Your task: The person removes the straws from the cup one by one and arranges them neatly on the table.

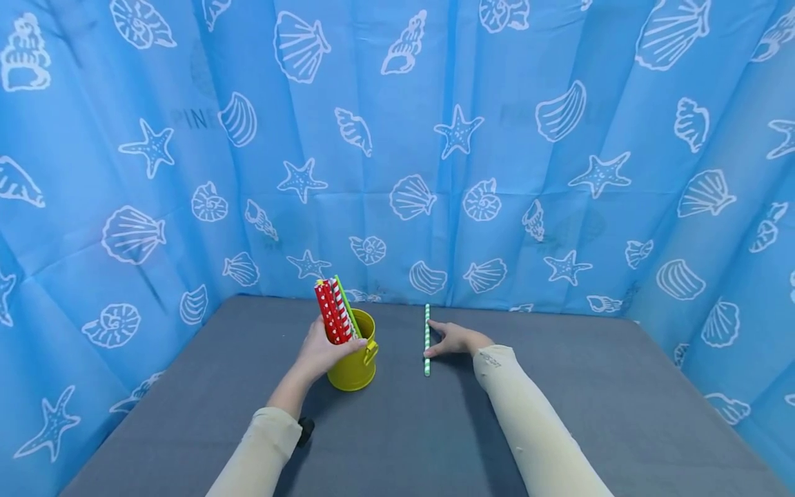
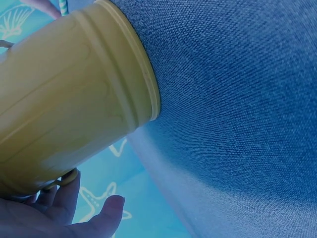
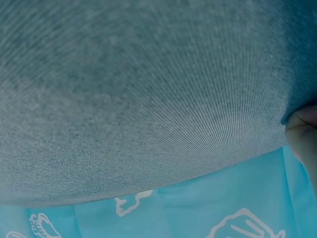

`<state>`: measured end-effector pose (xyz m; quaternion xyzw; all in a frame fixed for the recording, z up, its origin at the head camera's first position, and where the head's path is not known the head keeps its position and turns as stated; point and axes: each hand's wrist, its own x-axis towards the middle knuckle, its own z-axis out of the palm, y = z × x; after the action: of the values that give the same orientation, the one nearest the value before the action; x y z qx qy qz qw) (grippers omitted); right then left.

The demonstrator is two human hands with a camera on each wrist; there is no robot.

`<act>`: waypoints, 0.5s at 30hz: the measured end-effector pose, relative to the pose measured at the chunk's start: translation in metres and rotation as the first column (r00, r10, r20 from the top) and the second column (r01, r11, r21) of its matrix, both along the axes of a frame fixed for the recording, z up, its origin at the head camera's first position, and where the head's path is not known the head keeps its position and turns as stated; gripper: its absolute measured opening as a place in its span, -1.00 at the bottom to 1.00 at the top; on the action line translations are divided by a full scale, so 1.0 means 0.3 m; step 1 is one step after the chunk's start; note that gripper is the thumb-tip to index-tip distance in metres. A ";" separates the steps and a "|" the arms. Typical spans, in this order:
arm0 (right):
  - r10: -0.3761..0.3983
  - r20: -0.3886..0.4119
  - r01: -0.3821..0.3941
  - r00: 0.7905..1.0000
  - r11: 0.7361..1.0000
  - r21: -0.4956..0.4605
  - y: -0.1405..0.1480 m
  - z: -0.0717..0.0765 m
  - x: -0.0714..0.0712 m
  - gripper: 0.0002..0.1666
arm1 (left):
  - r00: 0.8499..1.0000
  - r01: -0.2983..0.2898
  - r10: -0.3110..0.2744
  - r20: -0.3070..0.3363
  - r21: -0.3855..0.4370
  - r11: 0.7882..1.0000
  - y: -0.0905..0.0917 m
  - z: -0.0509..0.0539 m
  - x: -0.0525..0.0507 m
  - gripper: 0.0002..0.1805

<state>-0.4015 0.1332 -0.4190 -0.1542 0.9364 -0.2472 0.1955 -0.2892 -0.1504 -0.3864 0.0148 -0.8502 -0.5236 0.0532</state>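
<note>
A yellow bucket point(image 1: 352, 376) point(image 2: 74, 94) stands left of centre, holding red straws with white hearts point(image 1: 328, 312), red-and-white striped ones and a green one. My left hand point(image 1: 322, 353) point(image 2: 67, 218) grips the bucket near its rim, thumb across the front; in the left wrist view its fingers are beside the handle fitting. To the right, a green-and-white striped straw point(image 1: 427, 366) point(image 2: 63, 7) lies lengthwise on the table. The thumb and a finger of my right hand point(image 1: 455, 339) point(image 3: 303, 136) touch it, spread apart along its right side. The right wrist view shows only part of this hand.
The grey table point(image 1: 590, 407) point(image 2: 237, 99) point(image 3: 148, 99) spreads around the bucket and the straw. A blue curtain point(image 1: 385, 152) with white shells and starfish hangs behind its back edge and along both sides.
</note>
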 end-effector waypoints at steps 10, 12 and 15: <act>-0.008 0.012 0.008 1.000 1.000 -0.015 -0.004 0.012 0.002 0.07 | 1.000 0.001 -0.001 -0.001 0.007 1.000 -0.001 0.006 0.006 -0.08; -0.004 0.010 0.004 1.000 1.000 -0.012 -0.004 0.012 0.001 0.07 | 1.000 0.001 -0.001 -0.001 0.009 1.000 0.000 0.006 0.005 -0.08; -0.001 0.013 0.001 1.000 1.000 -0.014 -0.003 0.012 0.000 0.07 | 1.000 0.000 0.000 -0.002 0.008 1.000 0.001 0.002 0.000 -0.09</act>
<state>-0.4015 0.1323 -0.4153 -0.1535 0.9334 -0.2548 0.2005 -0.2892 -0.1502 -0.3858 0.0144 -0.8481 -0.5269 0.0538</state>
